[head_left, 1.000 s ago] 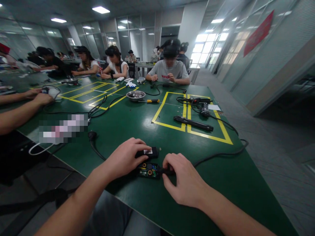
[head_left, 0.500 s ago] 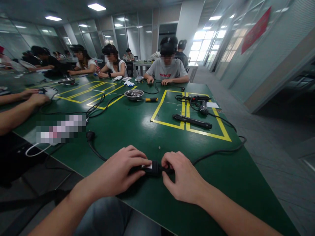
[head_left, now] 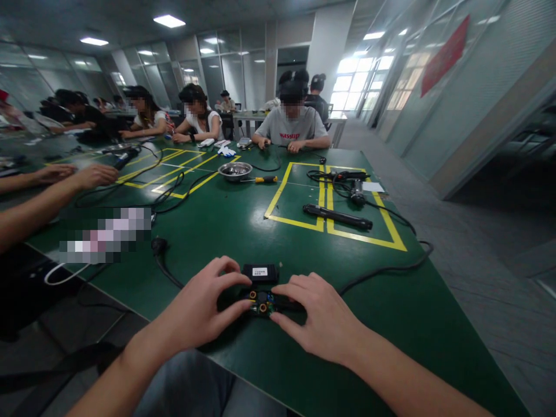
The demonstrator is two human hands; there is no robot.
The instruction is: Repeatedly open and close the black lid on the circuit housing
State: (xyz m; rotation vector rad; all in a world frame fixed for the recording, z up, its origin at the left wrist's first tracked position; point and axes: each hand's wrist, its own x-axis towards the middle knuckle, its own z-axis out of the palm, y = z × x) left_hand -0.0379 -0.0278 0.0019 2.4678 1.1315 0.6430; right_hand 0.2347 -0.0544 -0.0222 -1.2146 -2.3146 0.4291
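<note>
Between my hands on the green table lies an opened black cord module with its circuit board (head_left: 262, 303) showing; round copper-coloured coils and thin coloured wires are visible. My right hand (head_left: 319, 310) pinches the module's right end between thumb and fingers. At the left end, the thumb of my left hand (head_left: 211, 301) meets the board's edge, while its fingers stand apart from the thumb, close to the cover. Just behind the board rests the black cover (head_left: 259, 272), its white label facing up. A black cord (head_left: 386, 269) runs off to the right, and a black plug (head_left: 160, 247) lies to the left.
A metal bowl (head_left: 235, 170) and a yellow-black screwdriver (head_left: 264, 179) are further back. Inside yellow tape lie a black tube-like part (head_left: 337, 216) and a corded tool (head_left: 358, 192). A blurred-out power strip (head_left: 110, 234) sits left, near a co-worker's hands (head_left: 98, 175).
The labelled cover has come off the module and now lies behind it, exposing the circuit board. My left hand has let go of the cover. The co-worker at left now holds a dark tool.
</note>
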